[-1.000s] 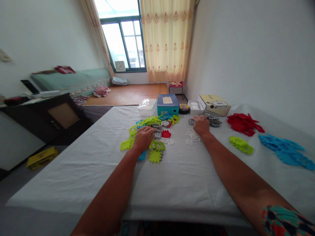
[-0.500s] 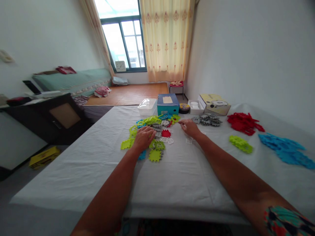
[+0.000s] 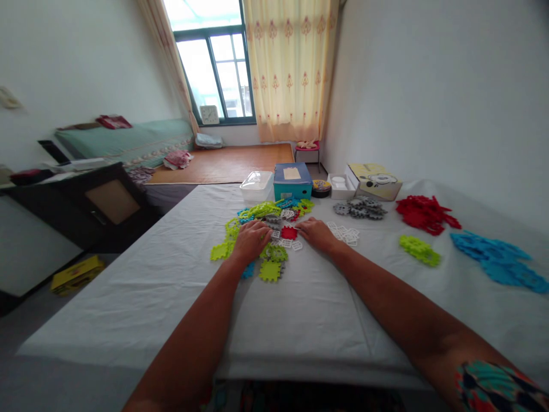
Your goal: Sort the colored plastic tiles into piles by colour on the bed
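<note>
A mixed heap of flat plastic puzzle pieces [image 3: 266, 216], mostly lime green with some blue, grey, white and red, lies mid-table. My left hand [image 3: 250, 240] rests palm down on the heap's near edge, fingers curled over pieces. My right hand [image 3: 314, 233] has come to the heap's right side, fingertips by a red piece [image 3: 289, 233] and small white pieces [image 3: 295, 245]; its fingers lie nearly flat and I cannot make out anything held. More white pieces [image 3: 346, 233] lie just right of that hand.
Sorted piles lie to the right: grey [image 3: 360, 209], red [image 3: 424, 214], lime green [image 3: 419, 250], blue [image 3: 497, 259]. At the table's far edge stand a clear tub [image 3: 256, 187], a blue box [image 3: 292, 181], a round tin [image 3: 321, 187] and a yellow box [image 3: 374, 182]. A bed and dark cabinet are to the left.
My right hand has moved left, from the grey pile and white pieces to the right edge of the mixed heap. My left hand has stayed on the heap.
</note>
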Demonstrator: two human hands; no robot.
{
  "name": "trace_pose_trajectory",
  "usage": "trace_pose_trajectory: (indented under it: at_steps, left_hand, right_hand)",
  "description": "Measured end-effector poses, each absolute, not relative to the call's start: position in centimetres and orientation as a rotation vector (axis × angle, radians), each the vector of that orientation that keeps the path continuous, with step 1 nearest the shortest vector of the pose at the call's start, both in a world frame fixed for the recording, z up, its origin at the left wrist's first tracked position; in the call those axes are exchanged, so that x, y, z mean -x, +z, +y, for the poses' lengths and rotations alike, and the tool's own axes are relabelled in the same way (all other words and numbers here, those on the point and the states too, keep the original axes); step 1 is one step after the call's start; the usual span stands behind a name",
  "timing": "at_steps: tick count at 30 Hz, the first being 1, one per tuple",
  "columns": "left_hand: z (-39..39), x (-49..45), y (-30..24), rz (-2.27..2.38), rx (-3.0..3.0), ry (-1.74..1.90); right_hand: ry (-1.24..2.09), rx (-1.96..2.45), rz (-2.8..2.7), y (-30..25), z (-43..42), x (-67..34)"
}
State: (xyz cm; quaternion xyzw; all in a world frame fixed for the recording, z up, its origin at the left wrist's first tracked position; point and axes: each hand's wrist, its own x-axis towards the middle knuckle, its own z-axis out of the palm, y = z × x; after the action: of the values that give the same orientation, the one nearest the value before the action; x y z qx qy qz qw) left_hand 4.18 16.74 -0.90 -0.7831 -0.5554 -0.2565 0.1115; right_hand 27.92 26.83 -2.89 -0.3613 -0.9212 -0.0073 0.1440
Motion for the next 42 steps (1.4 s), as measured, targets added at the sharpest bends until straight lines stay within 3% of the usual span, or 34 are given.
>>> trace_pose_trajectory:
  at_steps: [9, 17, 28, 34, 36, 42]
  left_hand:
    - [16.7, -4.1, -0.9, -1.626, 2.297, -0.762]
    - [16.8, -4.0, -1.0, -1.635, 2.284, -0.774]
    - [16.8, -4.1, -1.0, -1.648, 2.27, -0.774]
    - [16.7, -4.2, -0.9, -1.653, 2.266, -0.768]
    - [16.8, -4.3, -0.9, -1.649, 2.274, -0.758]
    - [16.7, -4.2, -0.9, -1.649, 2.264, -0.767]
  right_hand:
    - [0.007, 1.456, -2.461, 0.7, 28.7, -31.9]
    - [0.604, 0.893, -2.821, -0.4, 27.1, -29.1]
    - [0.638, 0.882, -2.771, 0.1, 26.8, -29.5]
    - [0.234, 1.328, -2.661, 1.3, 28.5, -32.2]
    - [0.231, 1.23, -2.633, 1.2, 27.7, -31.3]
    - [0.728, 0.374, -2.745, -0.3, 23.8, -26.2]
